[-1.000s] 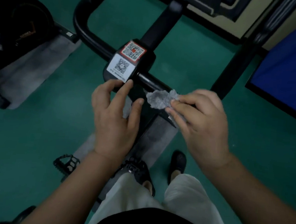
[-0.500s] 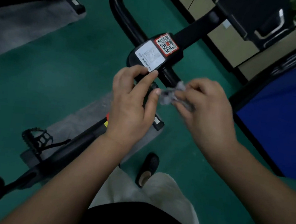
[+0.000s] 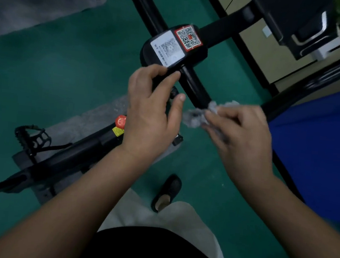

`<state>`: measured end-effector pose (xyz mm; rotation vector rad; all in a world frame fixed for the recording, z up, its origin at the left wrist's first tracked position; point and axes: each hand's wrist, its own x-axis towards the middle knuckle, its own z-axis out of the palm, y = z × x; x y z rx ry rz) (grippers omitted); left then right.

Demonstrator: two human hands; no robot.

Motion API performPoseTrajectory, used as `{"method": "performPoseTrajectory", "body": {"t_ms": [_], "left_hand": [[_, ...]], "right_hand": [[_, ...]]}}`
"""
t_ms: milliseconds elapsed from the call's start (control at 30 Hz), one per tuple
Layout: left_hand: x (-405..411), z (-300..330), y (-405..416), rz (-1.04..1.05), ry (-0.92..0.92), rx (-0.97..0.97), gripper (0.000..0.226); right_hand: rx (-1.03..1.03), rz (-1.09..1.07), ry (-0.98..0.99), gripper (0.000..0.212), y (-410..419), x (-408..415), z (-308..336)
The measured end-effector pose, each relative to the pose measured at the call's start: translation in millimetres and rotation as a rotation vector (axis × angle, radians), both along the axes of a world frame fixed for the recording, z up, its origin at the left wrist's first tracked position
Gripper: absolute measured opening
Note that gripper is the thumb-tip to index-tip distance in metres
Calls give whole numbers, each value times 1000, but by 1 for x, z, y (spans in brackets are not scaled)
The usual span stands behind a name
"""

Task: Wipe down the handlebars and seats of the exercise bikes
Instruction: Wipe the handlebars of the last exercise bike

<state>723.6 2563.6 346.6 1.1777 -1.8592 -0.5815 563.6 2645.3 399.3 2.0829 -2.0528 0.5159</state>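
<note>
Since a second ago the right hand (image 3: 241,135) has slid its crumpled wipe (image 3: 197,117) off the handlebar (image 3: 192,85) — pinched in its fingertips, hovering just beside it. The left hand (image 3: 152,110) curls around the console's lower edge (image 3: 172,48). The wipe looks soft, light — better bunched in the palm.

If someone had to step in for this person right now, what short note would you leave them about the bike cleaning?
Left hand: fingers curled at the near edge of the black console, which carries the QR stickers; whether it grips is unclear.
Right hand: pinches a crumpled grey wipe, held just at the black handlebar right of the console; contact is blurred.
The bike frame with its red knob runs down to the left; the seat is not in view.
Done: cannot tell how much bar is already wiped.
Left: finish this handlebar, both sides, then the seat, then the other bikes.
</note>
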Motion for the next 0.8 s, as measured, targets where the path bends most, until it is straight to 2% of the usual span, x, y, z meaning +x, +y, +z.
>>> {"method": "performPoseTrajectory", "body": {"t_ms": [133, 200, 300, 367, 500, 600, 667, 800], "left_hand": [[-26, 3, 32, -90, -24, -82, 26], [-42, 6, 48, -152, -33, -123, 22], [-61, 10, 63, -161, -57, -142, 19], [-68, 13, 64, -105, -84, -147, 18], [-73, 23, 64, -72, -218, -163, 19], [-83, 34, 63, -105, -327, -190, 17], [-92, 41, 60, -110, -366, -181, 15], [-110, 52, 55, -117, -374, -84, 17]], "right_hand": [[-104, 7, -64, 20, 33, -41, -12], [-151, -24, -189, 20, 38, -54, -18], [-234, -94, -485, 21, 39, -58, -29], [-331, -231, -703, 24, 35, -54, -32], [-561, -546, -1340, 31, 21, -43, -26], [-507, -670, -1634, 32, 23, -28, -35], [-501, -708, -1702, 30, 22, -25, -33], [-610, -733, -1656, 20, -4, -67, -27]]}}
